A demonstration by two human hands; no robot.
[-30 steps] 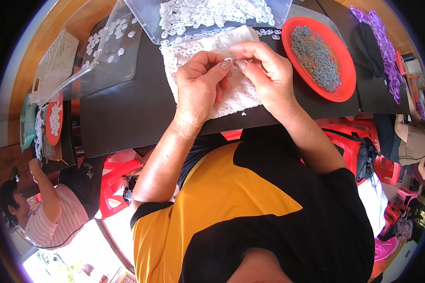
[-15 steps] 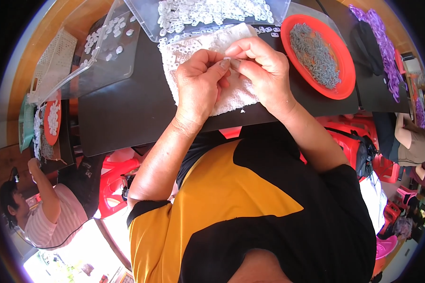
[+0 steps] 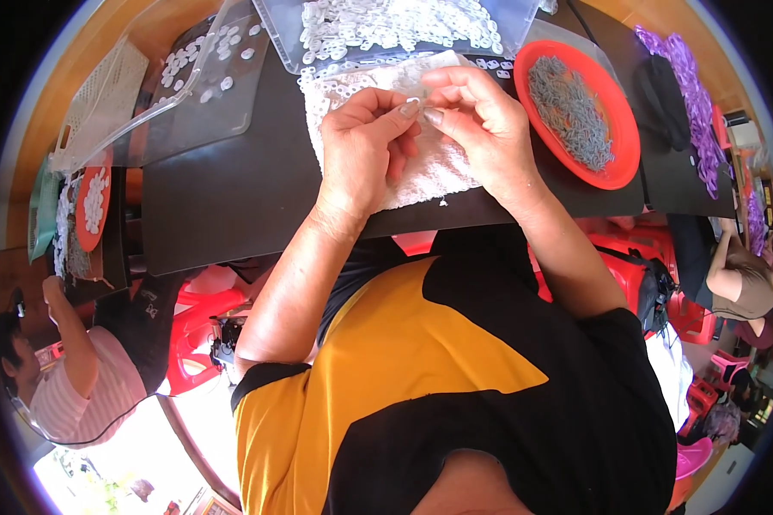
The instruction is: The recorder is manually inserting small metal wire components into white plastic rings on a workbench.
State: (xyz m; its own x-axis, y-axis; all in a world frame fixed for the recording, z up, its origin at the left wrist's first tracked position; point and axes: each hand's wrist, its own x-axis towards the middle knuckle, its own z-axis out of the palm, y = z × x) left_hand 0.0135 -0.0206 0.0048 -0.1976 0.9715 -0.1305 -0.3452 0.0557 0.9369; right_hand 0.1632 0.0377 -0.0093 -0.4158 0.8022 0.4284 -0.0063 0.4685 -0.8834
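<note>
Right fingers (image 3: 435, 117) shifted slightly off left fingers (image 3: 409, 110) | left: pinching white piece (image 3: 413, 99) | right: grip unclear

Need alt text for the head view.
The left hand pinches a small white piece beside the right hand, above a white towel. Beyond is a clear bin of holed white pieces; at right, a red plate of slender grey pieces.

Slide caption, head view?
Left hand pinches a small white piece over a white terry cloth, beside a round red plate of slender grey pieces.
</note>
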